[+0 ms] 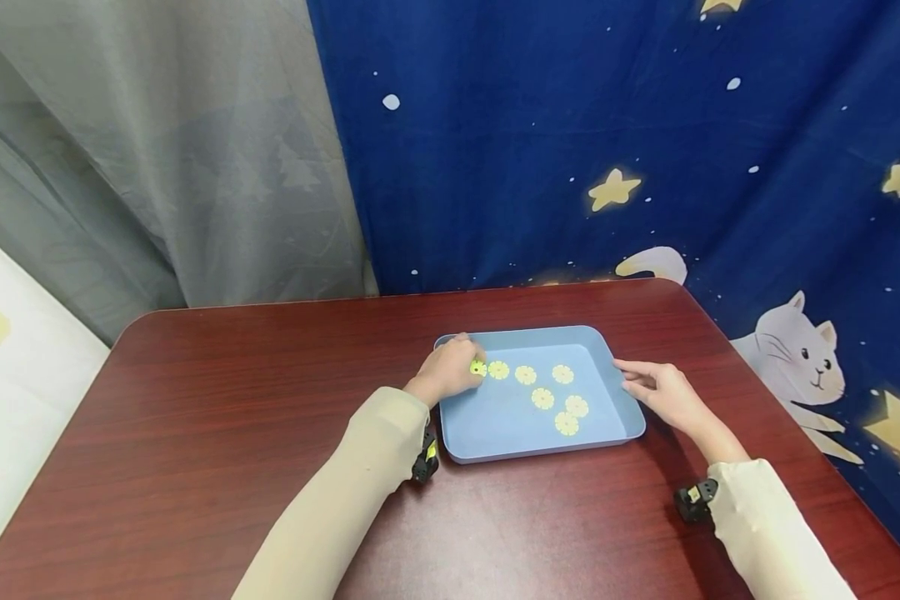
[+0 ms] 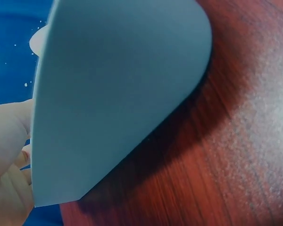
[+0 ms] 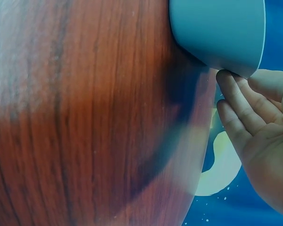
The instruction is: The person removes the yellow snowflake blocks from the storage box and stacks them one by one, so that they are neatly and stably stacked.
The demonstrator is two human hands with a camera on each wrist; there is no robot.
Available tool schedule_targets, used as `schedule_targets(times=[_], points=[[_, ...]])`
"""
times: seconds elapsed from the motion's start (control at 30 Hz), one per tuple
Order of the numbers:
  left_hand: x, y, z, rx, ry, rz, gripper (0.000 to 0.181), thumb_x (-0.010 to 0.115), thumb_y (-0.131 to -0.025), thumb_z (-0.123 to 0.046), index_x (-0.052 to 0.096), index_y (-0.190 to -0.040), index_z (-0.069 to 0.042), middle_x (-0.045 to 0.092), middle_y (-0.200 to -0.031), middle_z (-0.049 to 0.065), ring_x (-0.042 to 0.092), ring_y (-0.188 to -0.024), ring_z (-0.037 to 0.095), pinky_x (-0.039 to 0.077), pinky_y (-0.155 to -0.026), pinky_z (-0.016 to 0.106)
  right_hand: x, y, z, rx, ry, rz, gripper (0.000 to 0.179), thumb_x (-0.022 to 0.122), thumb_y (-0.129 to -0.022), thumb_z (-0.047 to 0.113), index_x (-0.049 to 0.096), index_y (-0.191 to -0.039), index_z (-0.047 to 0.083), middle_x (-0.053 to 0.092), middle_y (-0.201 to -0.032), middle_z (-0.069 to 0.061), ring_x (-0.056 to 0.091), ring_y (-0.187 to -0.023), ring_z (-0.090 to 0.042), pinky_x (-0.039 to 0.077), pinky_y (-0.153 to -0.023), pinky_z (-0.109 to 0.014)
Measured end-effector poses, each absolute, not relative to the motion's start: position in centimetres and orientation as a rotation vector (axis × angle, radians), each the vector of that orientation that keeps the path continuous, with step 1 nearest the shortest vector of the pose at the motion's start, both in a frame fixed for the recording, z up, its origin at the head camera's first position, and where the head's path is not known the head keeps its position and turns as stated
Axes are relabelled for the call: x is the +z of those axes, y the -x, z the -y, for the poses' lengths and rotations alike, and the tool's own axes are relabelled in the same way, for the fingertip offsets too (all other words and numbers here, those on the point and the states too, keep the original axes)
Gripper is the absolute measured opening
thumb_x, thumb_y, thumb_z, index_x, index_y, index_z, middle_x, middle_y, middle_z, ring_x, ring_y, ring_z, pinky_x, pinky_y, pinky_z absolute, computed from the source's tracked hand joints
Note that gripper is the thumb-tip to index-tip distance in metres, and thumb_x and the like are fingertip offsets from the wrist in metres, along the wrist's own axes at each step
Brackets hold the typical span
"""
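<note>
The yellow disc [image 1: 477, 367] at the left hand's [image 1: 446, 368] curled fingers, which appear to pinch it, looks light, thin and perhaps bendy (best lifted by its edge). The right hand's [image 1: 671, 396] parted, nearly straight fingers touch the blue tray [image 1: 495, 433] beside them, likely light, stiff and smooth.

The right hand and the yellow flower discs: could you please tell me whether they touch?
Apart: the head view shows bare floor of the blue tray between the right hand and the yellow flower discs.
</note>
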State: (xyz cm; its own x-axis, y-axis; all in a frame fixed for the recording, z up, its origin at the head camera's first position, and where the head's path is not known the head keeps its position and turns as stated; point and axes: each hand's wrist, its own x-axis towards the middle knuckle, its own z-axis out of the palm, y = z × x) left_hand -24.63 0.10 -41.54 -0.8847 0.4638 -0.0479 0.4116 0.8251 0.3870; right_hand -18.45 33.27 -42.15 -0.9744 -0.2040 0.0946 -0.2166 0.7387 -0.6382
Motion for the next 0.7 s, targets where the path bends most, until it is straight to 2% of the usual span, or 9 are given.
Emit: schedule_targets(times=[0.27,0.5,0.7], points=[[-41.51,24.8,0.09,0.671,-0.727,-2.832,0.03,0.069,-0.079,-0.015,0.066,-0.107,-0.006,0.056,-0.105,0.007,0.049,-0.089,0.016,0.044,-0.076,0.027,-42.16,18.51,-33.29,1.069,-0.348,2.917,0.038,0.06,-0.086,0.001,0.054,-0.123,-0.005,0.063,-0.102,-0.023,0.062,-0.091,-0.032,0.05,-0.069,-0.027],[-41.69,25.3,0.19,0.707,-0.746,-2.809,0.026,0.066,-0.08,-0.005,0.067,-0.106,-0.003,0.061,-0.107,0.008,0.052,-0.102,0.019,0.044,-0.085,0.029,-42.15,18.56,-33.28,1.067,-0.361,2.916,0.038,0.059,-0.086,0.0,0.054,-0.122,-0.006,0.063,-0.103,-0.023,0.062,-0.091,-0.032,0.05,-0.07,-0.03],[-41.61,25.34,0.33,0.72,-0.751,-2.812,0.025,0.062,-0.081,0.002,0.068,-0.105,-0.003,0.062,-0.108,0.009,0.054,-0.103,0.021,0.044,-0.086,0.031,-42.22,18.6,-33.28,1.066,-0.363,2.916,0.038,0.059,-0.085,0.0,0.054,-0.122,-0.006,0.063,-0.103,-0.023,0.062,-0.09,-0.032,0.05,-0.069,-0.026]])
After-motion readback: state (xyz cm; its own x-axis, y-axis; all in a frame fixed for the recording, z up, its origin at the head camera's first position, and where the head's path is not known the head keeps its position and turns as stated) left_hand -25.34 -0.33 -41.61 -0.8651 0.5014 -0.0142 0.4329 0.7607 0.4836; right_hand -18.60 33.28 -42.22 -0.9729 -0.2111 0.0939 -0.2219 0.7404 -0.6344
